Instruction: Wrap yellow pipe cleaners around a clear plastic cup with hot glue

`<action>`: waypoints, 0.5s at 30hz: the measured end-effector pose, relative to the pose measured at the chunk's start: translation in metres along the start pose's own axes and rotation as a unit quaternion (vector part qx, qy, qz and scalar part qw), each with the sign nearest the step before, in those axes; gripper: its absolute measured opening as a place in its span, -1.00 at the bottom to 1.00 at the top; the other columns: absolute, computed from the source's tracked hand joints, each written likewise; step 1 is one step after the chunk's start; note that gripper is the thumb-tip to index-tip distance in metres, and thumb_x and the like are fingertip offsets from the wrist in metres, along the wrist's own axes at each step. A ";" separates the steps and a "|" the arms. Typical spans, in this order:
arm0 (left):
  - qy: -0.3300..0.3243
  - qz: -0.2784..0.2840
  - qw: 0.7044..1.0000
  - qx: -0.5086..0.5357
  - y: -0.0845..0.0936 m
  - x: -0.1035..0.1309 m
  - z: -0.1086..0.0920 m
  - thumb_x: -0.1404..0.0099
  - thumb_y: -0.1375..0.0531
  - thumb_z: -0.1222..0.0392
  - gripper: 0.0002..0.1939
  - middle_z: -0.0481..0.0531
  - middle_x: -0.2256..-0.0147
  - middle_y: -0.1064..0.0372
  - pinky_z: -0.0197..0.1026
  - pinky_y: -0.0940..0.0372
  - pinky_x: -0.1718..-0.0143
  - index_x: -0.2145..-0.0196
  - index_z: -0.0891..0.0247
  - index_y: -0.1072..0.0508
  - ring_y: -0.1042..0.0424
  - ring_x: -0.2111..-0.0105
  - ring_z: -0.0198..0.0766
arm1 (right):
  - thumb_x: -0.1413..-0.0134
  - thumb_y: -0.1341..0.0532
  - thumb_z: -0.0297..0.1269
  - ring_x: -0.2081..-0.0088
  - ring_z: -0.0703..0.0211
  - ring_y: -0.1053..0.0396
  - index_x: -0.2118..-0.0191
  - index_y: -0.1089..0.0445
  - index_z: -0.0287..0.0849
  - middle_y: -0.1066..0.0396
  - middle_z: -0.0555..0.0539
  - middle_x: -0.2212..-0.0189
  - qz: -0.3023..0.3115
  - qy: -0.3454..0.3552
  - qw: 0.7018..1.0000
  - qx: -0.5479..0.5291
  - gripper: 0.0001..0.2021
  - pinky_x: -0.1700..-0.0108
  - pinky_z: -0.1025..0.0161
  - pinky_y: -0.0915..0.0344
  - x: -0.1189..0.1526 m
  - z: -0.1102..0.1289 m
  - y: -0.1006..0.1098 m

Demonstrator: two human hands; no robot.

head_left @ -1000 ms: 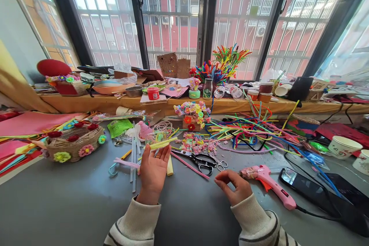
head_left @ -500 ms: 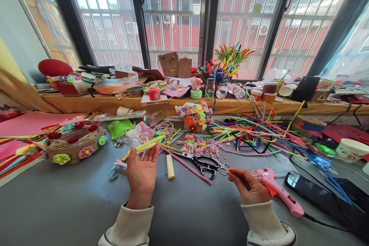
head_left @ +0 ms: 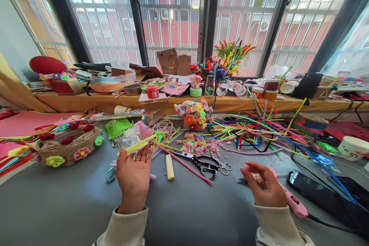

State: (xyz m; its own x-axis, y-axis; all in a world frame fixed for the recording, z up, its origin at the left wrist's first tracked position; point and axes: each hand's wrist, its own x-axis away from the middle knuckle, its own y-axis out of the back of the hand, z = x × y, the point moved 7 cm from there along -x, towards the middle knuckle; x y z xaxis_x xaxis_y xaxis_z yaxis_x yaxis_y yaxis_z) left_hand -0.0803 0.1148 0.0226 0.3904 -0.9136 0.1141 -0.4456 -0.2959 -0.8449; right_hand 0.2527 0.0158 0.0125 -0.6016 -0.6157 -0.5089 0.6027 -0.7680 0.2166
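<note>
My left hand [head_left: 134, 173] is turned palm up, and pale yellow pipe cleaners [head_left: 137, 146] lie across it between the thumb and the fingertips. My right hand [head_left: 263, 184] hovers over the pink glue gun [head_left: 296, 204], thumb and forefinger slightly apart, with nothing visible between them. Part of the glue gun is hidden behind this hand. Between the hands are a cream lighter [head_left: 170, 167], a pink pipe cleaner [head_left: 193, 168], black-handled scissors [head_left: 206, 163] and small silver scissors [head_left: 225, 167]. A bluish loop [head_left: 110, 175] lies left of my left hand.
A woven basket with flowers [head_left: 70, 148] stands on the left. Loose pipe cleaners [head_left: 245, 132] and pink scraps [head_left: 197, 144] cover the back of the table. On the right are a phone [head_left: 311, 188], a cable and a paper cup [head_left: 353, 148].
My right hand has moved right, over the glue gun, and its pinched fingers have parted. My left hand has shifted slightly left with the yellow pipe cleaners.
</note>
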 end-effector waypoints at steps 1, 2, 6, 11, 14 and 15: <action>0.024 0.015 1.000 0.009 -0.002 0.001 0.004 -0.06 -0.11 0.07 -0.68 0.11 0.25 -0.30 -0.01 -0.13 -0.01 0.25 0.30 -0.25 -0.33 0.16 -0.21 | 0.17 -0.18 -0.08 0.31 0.06 -0.36 0.31 -0.36 -0.11 -0.41 -0.10 0.38 0.010 0.028 1.000 0.007 -0.72 0.29 0.12 -0.29 0.001 0.003 -0.004; 0.056 0.029 0.998 0.021 -0.004 0.004 0.010 -0.06 -0.11 0.06 -0.65 0.12 0.26 -0.31 0.07 -0.10 -0.02 0.23 0.32 -0.24 -0.34 0.17 -0.19 | 0.15 -0.17 -0.09 0.20 0.02 -0.34 0.27 -0.36 -0.09 -0.40 -0.12 0.27 0.023 0.057 0.998 0.005 -0.72 0.18 0.06 -0.25 0.003 0.007 -0.010; 0.198 0.074 0.975 0.069 -0.017 0.024 0.040 -0.08 -0.07 0.01 -0.59 0.21 0.28 -0.36 0.32 0.00 0.03 0.21 0.38 -0.22 -0.38 0.24 -0.11 | 0.10 -0.16 -0.16 0.08 0.01 -0.28 0.23 -0.37 -0.09 -0.35 -0.13 0.13 0.099 0.160 0.982 -0.029 -0.74 0.00 -0.01 -0.12 0.009 0.028 -0.040; 0.319 0.134 0.933 0.105 -0.036 0.055 0.066 -0.12 -0.02 0.00 -0.57 0.23 0.29 -0.39 0.31 -0.02 0.05 0.15 0.39 -0.23 -0.39 0.24 -0.08 | 0.16 -0.20 -0.12 0.20 0.07 -0.35 0.24 -0.38 -0.18 -0.44 -0.14 0.27 0.193 0.172 0.965 -0.034 -0.67 0.16 0.14 -0.27 0.015 0.060 -0.085; 0.352 0.164 0.916 0.101 -0.042 0.066 0.071 -0.12 -0.01 -0.04 -0.52 0.21 0.28 -0.39 0.11 -0.18 0.14 0.11 0.38 -0.23 -0.39 0.26 -0.11 | 0.23 -0.24 -0.12 0.30 0.09 -0.38 0.33 -0.40 -0.21 -0.46 -0.12 0.39 0.253 0.107 0.958 -0.083 -0.69 0.23 0.17 -0.27 0.021 0.068 -0.110; 0.359 0.175 0.912 0.094 -0.043 0.069 0.072 -0.12 -0.01 -0.05 -0.50 0.20 0.27 -0.39 0.03 -0.23 0.20 0.10 0.37 -0.24 -0.39 0.27 -0.13 | 0.21 -0.23 -0.15 0.39 0.14 -0.38 0.38 -0.40 -0.20 -0.46 -0.08 0.47 0.266 0.095 0.955 -0.092 -0.75 0.29 0.21 -0.28 0.024 0.070 -0.115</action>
State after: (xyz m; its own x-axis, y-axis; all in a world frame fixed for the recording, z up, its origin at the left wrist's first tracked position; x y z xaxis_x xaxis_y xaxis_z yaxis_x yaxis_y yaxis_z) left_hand 0.0239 0.0847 0.0287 -0.4076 -0.9101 0.0748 -0.2684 0.0411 -0.9624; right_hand 0.1318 0.0769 0.0338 -0.0897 -0.8530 -0.5141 0.8889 -0.3015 0.3450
